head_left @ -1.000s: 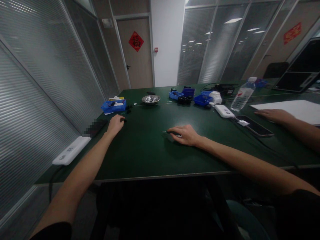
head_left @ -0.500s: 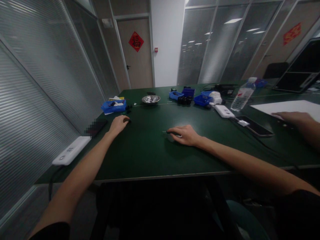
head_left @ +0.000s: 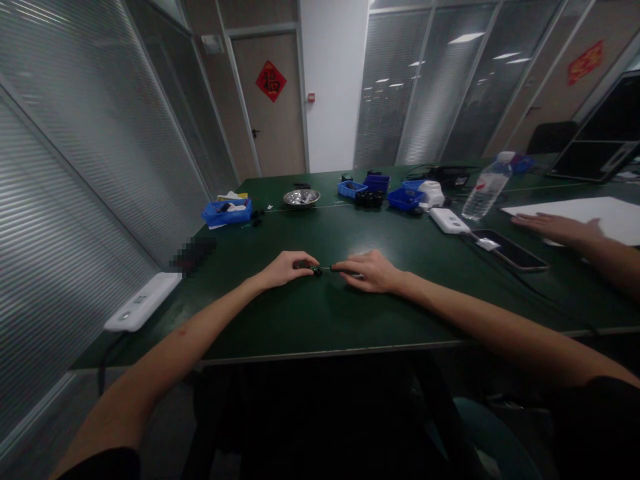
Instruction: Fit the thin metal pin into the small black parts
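Observation:
Both my hands rest on the dark green table (head_left: 310,313), near its middle. My left hand (head_left: 287,269) is closed in a pinch on a small black part (head_left: 316,271) at its fingertips. My right hand (head_left: 369,271) lies just to the right, fingers closed on a thin dark rod-like piece (head_left: 334,269) that points toward the black part. The two pieces are almost touching between my fingertips. What exactly the pieces are is too small to tell.
A blue bin (head_left: 227,211), a metal bowl (head_left: 301,197) and more blue bins (head_left: 404,198) stand at the back. A white power strip (head_left: 143,302) lies at the left edge. A water bottle (head_left: 486,187), phone (head_left: 509,249) and another person's hand (head_left: 555,227) on white paper are at right.
My left hand came from the left side of the table to the middle, bringing a small black part up to my right hand. The other person's hand shifted on the paper.

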{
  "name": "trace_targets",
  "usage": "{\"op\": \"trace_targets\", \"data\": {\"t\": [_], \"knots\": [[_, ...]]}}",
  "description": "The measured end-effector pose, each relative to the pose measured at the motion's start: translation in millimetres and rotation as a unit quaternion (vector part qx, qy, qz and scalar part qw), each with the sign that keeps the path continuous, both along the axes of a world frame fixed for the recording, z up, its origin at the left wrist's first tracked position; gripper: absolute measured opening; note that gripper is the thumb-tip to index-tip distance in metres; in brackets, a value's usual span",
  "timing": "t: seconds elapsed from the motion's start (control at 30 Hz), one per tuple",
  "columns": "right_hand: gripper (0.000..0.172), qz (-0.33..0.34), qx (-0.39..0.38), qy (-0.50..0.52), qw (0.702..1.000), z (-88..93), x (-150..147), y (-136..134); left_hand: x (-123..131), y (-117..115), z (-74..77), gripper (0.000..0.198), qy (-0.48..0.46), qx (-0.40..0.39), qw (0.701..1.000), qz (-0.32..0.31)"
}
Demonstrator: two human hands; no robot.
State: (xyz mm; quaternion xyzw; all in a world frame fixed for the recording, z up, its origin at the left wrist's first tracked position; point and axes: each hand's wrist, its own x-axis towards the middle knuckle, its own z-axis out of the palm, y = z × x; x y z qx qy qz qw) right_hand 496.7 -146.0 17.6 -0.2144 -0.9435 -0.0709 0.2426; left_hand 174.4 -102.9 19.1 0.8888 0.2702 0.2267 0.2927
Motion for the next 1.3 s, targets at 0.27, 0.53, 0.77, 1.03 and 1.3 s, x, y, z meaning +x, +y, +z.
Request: {"op": "trace_targets", "data": {"t": [0.27, 0.53, 0.77, 1.03, 1.3], "knots": [[0.036, 0.015, 0.001, -0.001, 1.000, -0.5, 2.2, -0.6, -4.4, 3.4, -3.7, 0.026, -0.006, 0.001, 1.000, -0.010], [0.036, 0.025, 0.013, 0.006, 1.000, -3.3, 3.8, 0.9, -4.6, 2.5, -2.7, 0.025, 0.004, 0.005, 1.000, -0.008], [0.036, 0.031, 0.035, -0.026, 0.999, -0.8, 1.8, -2.2, -4.1, 2.8, -3.6, 0.024, -0.001, 0.008, 1.000, -0.010], [0.036, 0.027, 0.053, -0.038, 0.997, 2.2, 0.3, -4.6, -5.9, 6.0, -7.1, 0.024, -0.004, -0.014, 1.000, -0.005], [0.037, 0.019, 0.064, -0.045, 0.997, -1.5, 1.4, -2.0, -5.1, 8.2, -8.0, 0.024, -0.010, -0.033, 0.999, -0.001]]}}
